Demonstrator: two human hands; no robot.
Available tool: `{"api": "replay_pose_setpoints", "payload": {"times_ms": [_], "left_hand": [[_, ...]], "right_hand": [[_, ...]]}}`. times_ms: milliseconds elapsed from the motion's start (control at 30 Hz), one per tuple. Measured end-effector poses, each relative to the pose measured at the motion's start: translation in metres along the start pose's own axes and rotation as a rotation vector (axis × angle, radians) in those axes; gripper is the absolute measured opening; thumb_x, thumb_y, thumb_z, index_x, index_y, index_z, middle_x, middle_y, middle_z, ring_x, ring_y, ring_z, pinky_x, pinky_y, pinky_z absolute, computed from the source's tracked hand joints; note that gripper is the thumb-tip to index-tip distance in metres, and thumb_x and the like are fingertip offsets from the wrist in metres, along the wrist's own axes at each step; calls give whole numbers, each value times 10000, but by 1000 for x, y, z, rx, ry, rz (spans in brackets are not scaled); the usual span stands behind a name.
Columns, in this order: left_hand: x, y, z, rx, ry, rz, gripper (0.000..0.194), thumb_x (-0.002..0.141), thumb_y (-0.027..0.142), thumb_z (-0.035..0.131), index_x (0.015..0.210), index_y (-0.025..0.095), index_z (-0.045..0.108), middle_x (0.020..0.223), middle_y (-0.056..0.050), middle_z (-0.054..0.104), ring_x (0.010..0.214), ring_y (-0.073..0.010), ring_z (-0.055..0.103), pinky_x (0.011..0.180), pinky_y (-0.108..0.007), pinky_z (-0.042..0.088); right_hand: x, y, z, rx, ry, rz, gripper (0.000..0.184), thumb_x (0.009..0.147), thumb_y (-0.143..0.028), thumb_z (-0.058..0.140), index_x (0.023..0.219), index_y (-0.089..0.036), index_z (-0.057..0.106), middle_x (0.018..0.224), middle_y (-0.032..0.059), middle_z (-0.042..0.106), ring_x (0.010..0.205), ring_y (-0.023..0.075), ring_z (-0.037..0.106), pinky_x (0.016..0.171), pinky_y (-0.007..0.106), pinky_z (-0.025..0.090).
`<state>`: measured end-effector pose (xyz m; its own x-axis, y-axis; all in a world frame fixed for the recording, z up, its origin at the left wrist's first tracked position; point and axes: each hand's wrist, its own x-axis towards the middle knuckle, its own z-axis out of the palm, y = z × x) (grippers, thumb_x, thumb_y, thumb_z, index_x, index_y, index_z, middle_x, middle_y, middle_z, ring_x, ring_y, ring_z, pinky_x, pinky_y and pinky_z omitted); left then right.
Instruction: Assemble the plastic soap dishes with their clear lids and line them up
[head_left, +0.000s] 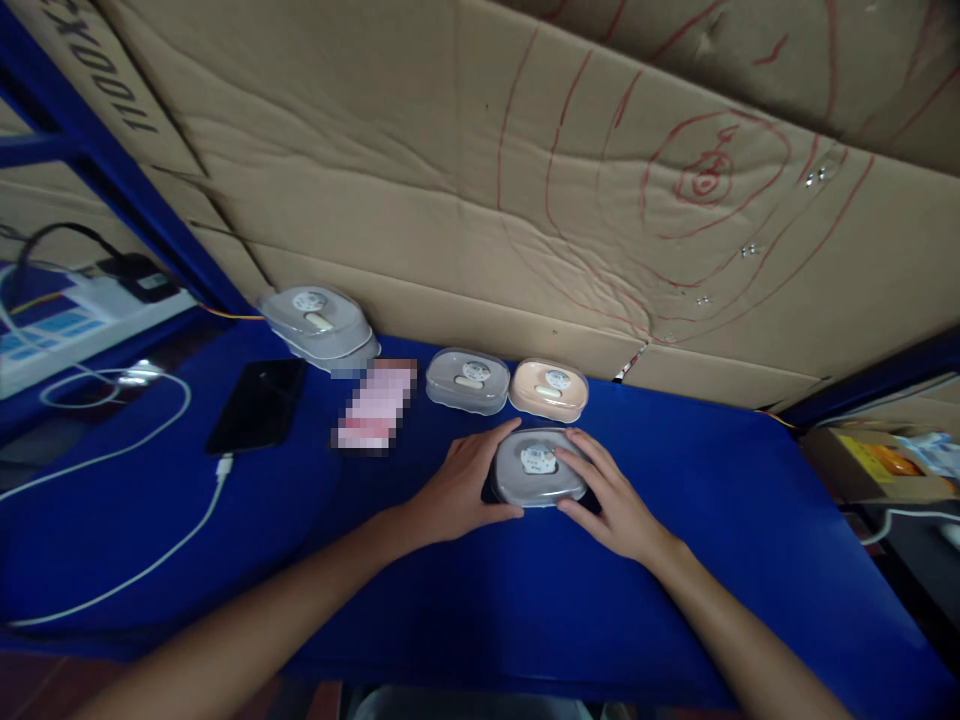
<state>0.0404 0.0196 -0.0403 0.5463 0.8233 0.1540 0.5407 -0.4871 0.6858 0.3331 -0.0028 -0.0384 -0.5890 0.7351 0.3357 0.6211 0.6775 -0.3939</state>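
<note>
Between my hands, on the blue table, is a grey plastic box (525, 488) with a clear lid and a round white label. My left hand (465, 485) curves around its left side, thumb at the near edge and fingers at the far edge. From the right, my right hand (611, 495) grips it with the thumb at the near corner and fingertips on the lid and far edge. Just behind it stand another grey lidded box (450, 380) and a peach lidded box (532, 378), side by side. What is inside the boxes cannot be made out.
Stacked grey lidded boxes (330, 325) stand at the back left. Near them lie a phone with a pixelated screen (375, 405) and a black phone (259, 405) on a white cable (202, 525). A power strip (97, 325) is far left. Cardboard (420, 200) walls the back.
</note>
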Motion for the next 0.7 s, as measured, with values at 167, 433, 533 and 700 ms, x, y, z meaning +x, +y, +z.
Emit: {"api": "replay_pose_setpoints", "payload": {"times_ms": [167, 433, 533, 700], "left_hand": [[-1, -1, 0, 12, 2, 21, 1135, 809, 430, 867, 1648, 341, 108, 1658, -147, 412, 1488, -383, 430, 1185, -575, 329], [-1, -3, 0, 15, -11, 45, 1078, 835, 447, 840, 1647, 344, 138, 1653, -139, 422, 1475, -380, 439, 1185, -560, 318], [-1, -2, -1, 7, -16, 29, 1083, 825, 450, 847, 1646, 340, 149, 1652, -140, 420, 1465, -384, 443, 1179, -559, 325], [-1, -1, -1, -5, -12, 1, 1090, 812, 451, 853, 1648, 332, 165, 1645, -145, 426, 1454, -396, 452, 1171, -572, 338]], "right_hand": [[1, -1, -2, 1, -26, 15, 662, 1031, -405, 620, 1628, -315, 348, 1716, 102, 309, 1595, 316, 283, 1260, 575, 360], [1, 0, -2, 6, -28, 20, 663, 1030, -422, 619, 1629, -325, 350, 1708, 109, 321, 1585, 332, 302, 1247, 592, 373], [2, 0, -3, 2, -40, 25, 661, 1033, -422, 615, 1629, -322, 346, 1709, 114, 317, 1585, 331, 299, 1248, 590, 370], [2, 0, -4, -10, -39, 24, 661, 1031, -426, 619, 1626, -320, 352, 1703, 114, 331, 1578, 330, 315, 1242, 591, 379]]}}
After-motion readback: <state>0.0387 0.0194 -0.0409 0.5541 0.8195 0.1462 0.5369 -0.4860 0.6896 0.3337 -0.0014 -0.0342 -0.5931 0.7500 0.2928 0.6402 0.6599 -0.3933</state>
